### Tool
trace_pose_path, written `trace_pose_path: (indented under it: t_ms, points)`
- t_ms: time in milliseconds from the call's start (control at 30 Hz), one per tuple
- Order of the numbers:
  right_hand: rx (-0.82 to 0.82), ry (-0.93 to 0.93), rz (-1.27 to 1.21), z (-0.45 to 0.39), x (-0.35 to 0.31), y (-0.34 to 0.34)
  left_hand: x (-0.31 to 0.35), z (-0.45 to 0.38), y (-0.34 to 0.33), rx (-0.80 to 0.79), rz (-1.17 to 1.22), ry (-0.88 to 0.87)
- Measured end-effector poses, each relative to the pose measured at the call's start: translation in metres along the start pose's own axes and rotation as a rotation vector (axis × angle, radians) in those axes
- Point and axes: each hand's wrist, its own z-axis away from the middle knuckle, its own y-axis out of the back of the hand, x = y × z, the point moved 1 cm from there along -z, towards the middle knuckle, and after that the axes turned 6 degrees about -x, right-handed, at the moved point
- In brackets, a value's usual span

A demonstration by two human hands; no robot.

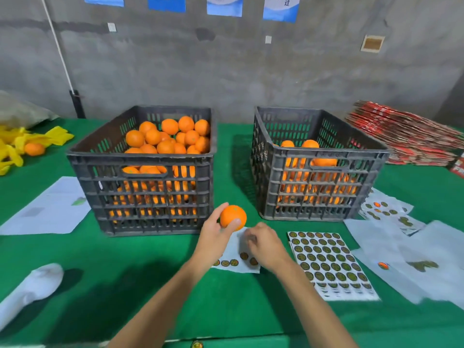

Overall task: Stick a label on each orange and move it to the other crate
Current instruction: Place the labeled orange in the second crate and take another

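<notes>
My left hand (pixel 216 233) holds an orange (pixel 233 217) just in front of the fuller crate (pixel 140 159); my right hand (pixel 263 243) curls over the label sheet (pixel 236 257), apparently picking a label. The crate to its right (pixel 319 156) is part-filled; I judge many oranges remain.

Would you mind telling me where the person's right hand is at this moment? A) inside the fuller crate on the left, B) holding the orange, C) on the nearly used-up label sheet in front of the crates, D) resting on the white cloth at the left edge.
C: the right hand is down on the nearly used-up label sheet with fingers curled, seemingly picking at a label, while the left hand holds the orange.
</notes>
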Motion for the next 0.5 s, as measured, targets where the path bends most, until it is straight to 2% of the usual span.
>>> trace_pose_path:
  t_ms: [133,233,500]
  points:
    - [-0.089,-0.023,0.098,0.007,0.006,-0.012,-0.034,0.005,-0.009,0.055,-0.007,0.079]
    - [-0.082,-0.006,0.12,0.011,0.012,-0.02,-0.049,0.005,-0.013,0.077,-0.011,0.098]
    - [-0.046,-0.037,0.005,0.011,0.012,-0.019,-0.049,0.006,-0.014,0.084,0.001,0.088]
